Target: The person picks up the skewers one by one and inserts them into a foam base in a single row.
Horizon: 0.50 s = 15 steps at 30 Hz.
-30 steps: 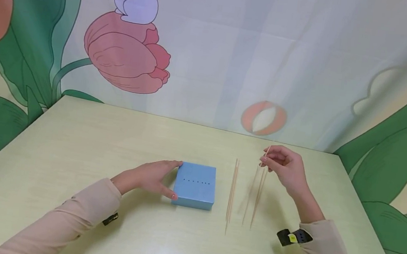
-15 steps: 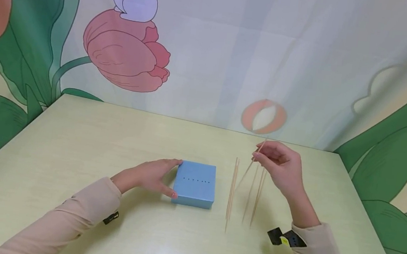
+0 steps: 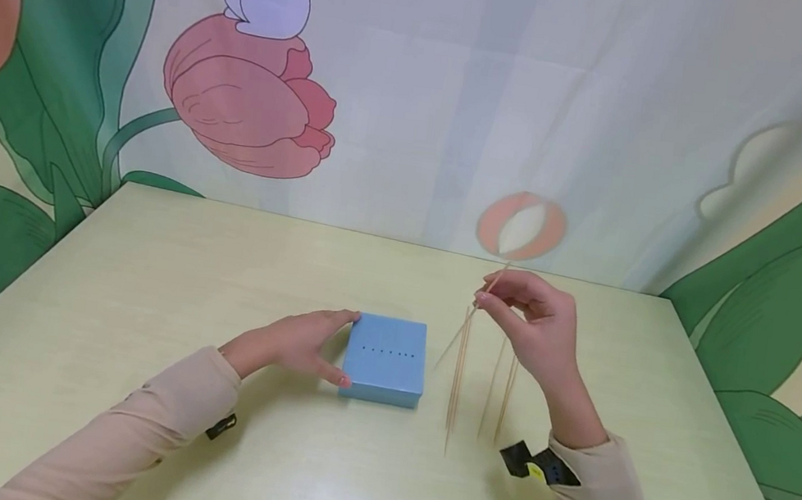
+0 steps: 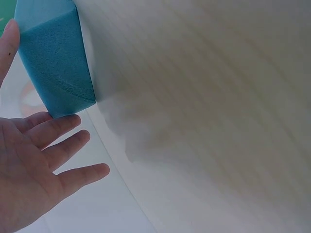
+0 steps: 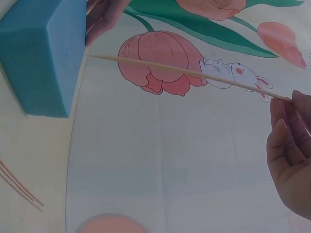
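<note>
A blue foam block (image 3: 384, 372) with a row of small dark holes across its top sits on the table. My left hand (image 3: 301, 344) spans its left side, thumb at the near corner and index finger at the far one. The left wrist view shows the other fingers spread off the block (image 4: 60, 63). Above the table, my right hand (image 3: 537, 319) pinches a thin bamboo skewer (image 5: 184, 72) near its upper end. The skewer slants down to the left, its pointed tip just right of the block in the head view.
Several more skewers (image 3: 454, 396) lie lengthwise on the pale table (image 3: 236, 264), right of the block; others (image 3: 505, 410) lie partly behind my right hand. A printed cloth backdrop (image 3: 401, 118) with flowers and a rabbit hangs along the table's far edge.
My right hand has lifted the skewer away from the right-hand group and carried it left, over the other skewers toward the block. The left hand and block have stayed in place.
</note>
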Each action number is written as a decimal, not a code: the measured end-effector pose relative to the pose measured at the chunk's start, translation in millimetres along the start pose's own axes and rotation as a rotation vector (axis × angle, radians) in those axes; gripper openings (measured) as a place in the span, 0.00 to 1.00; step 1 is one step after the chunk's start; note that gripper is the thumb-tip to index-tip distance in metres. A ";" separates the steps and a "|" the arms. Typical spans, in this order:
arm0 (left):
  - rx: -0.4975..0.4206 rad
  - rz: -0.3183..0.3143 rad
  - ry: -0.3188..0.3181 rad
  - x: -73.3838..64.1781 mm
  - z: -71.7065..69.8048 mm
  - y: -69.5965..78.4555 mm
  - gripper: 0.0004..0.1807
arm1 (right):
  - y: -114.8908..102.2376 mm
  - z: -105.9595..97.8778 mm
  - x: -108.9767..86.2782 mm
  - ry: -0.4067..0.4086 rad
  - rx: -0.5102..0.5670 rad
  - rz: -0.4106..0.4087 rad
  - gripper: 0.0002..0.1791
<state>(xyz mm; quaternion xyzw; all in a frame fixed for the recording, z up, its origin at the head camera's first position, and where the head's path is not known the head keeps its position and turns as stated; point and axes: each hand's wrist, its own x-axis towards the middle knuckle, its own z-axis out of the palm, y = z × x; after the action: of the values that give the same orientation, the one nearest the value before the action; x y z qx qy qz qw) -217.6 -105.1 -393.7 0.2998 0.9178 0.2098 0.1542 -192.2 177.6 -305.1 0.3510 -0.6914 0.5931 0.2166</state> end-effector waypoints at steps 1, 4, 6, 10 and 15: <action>-0.001 0.000 0.000 -0.3 -0.2 0.4 0.55 | 0.5 1.8 0.6 0.001 0.002 0.002 0.06; -0.006 0.004 0.002 -0.8 -0.6 0.6 0.55 | 2.4 8.2 2.0 0.004 0.005 0.001 0.10; -0.011 0.003 0.001 -1.2 -0.9 0.9 0.55 | 4.4 13.2 3.3 0.006 0.001 -0.007 0.09; -0.022 0.004 0.000 -1.0 -0.5 0.2 0.55 | 7.8 24.3 6.2 0.001 -0.022 -0.036 0.05; -0.025 0.002 0.000 -0.6 -1.0 -0.6 0.55 | 10.3 37.7 10.9 -0.003 -0.023 -0.054 0.08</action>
<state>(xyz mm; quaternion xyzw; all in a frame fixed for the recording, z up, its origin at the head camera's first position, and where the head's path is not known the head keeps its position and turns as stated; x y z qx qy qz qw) -217.9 -106.2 -393.0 0.2990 0.9147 0.2216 0.1577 -202.6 139.0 -311.8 0.3681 -0.6888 0.5783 0.2356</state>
